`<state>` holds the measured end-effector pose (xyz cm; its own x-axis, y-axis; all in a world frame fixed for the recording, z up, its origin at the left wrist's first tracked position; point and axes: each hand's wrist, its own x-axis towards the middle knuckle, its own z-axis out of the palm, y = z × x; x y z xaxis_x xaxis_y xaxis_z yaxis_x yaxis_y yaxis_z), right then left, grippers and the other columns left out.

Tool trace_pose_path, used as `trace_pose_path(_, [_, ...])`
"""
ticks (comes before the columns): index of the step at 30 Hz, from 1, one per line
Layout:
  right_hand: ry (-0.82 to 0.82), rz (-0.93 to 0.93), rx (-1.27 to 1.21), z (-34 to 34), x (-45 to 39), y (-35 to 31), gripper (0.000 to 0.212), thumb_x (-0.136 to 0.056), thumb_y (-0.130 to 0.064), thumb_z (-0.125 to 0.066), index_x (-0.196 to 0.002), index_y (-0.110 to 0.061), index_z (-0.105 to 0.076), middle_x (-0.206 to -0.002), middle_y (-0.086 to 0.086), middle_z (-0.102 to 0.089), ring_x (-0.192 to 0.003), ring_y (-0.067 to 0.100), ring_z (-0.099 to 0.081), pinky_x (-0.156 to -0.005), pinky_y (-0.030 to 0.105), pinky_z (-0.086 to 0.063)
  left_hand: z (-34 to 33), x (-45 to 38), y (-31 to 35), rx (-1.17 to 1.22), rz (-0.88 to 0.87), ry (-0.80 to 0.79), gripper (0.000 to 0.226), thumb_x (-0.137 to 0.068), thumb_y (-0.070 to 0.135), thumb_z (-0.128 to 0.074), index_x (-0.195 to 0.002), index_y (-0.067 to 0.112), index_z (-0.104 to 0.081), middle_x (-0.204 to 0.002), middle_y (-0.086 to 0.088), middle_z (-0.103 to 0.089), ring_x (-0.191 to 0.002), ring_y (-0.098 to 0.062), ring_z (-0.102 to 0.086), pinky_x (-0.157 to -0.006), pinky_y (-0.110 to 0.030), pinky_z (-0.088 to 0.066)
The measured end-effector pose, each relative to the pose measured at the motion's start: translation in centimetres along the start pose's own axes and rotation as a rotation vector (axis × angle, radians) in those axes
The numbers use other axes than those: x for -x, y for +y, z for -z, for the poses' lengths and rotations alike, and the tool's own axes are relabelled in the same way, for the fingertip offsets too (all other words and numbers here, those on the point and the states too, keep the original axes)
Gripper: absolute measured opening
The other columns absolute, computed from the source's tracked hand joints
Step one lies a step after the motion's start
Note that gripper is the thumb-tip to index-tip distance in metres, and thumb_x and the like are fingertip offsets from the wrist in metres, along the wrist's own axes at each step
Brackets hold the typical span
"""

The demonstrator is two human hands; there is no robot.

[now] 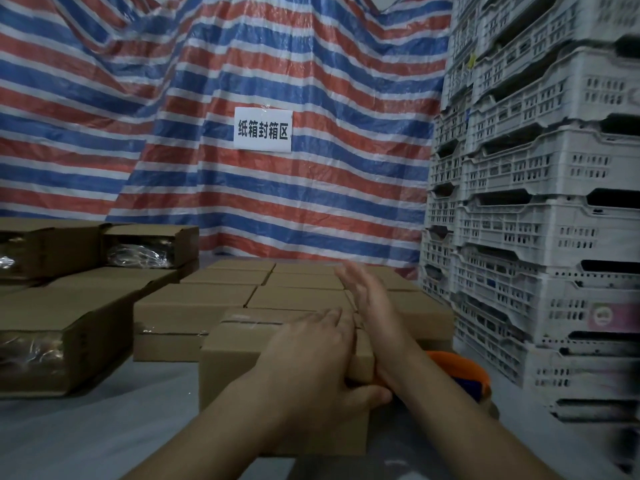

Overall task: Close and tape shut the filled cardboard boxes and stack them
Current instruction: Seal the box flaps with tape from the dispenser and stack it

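Observation:
A closed cardboard box stands in front of me on the grey surface, with clear tape over its top. My left hand lies on the box's top right part, fingers spread flat and thumb down the near side. My right hand is held edge-on along the box's right side, fingers straight and blurred. An orange tape dispenser sits just right of the box, partly hidden by my right forearm. Behind the box lies a block of several closed boxes.
Open boxes with plastic-wrapped goods lie at the left, another nearer me. Tall stacks of white plastic crates fill the right side. A striped tarp with a white paper sign hangs behind.

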<state>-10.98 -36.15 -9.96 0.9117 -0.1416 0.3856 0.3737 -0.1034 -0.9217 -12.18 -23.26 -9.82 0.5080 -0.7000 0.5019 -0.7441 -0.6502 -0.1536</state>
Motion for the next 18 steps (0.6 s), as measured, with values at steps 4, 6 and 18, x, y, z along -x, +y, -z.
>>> trace_pose_path(4, [0.000, 0.016, -0.195, 0.3, 1.1, 0.2, 0.046, -0.074, -0.070, -0.042, -0.111, -0.047, -0.058, -0.135, -0.020, -0.053, -0.125, -0.001, -0.045, -0.112, 0.032, -0.028, -0.2, 0.0, -0.1, 0.058, 0.011, -0.016, 0.103, -0.075, 0.082, -0.052, -0.150, 0.017, -0.025, -0.143, 0.000, -0.048, -0.124, -0.015, -0.048, -0.102, -0.028, -0.038])
trace_pose_path(6, [0.026, 0.032, -0.197, 0.1, 1.5, 0.6, 0.050, -0.073, -0.069, -0.041, -0.115, -0.046, -0.056, -0.139, -0.018, -0.051, -0.130, 0.001, -0.042, -0.113, 0.032, -0.027, -0.3, 0.2, -0.2, 0.110, 0.022, -0.030, 0.111, -0.073, 0.081, -0.054, -0.155, 0.018, -0.012, -0.151, 0.000, -0.040, -0.132, -0.015, -0.042, -0.108, -0.029, -0.034])
trace_pose_path(18, [0.072, -0.109, -0.154, 0.0, 3.3, 1.5, 0.038, -0.088, -0.069, -0.033, -0.114, -0.050, -0.053, -0.091, -0.039, -0.068, -0.085, -0.017, -0.065, -0.076, 0.014, -0.048, 1.3, 5.4, -5.9, 0.752, 0.488, 0.436, 0.075, -0.078, 0.077, -0.041, -0.146, 0.049, -0.027, -0.150, 0.022, -0.035, -0.122, 0.007, -0.044, -0.100, -0.028, -0.042])
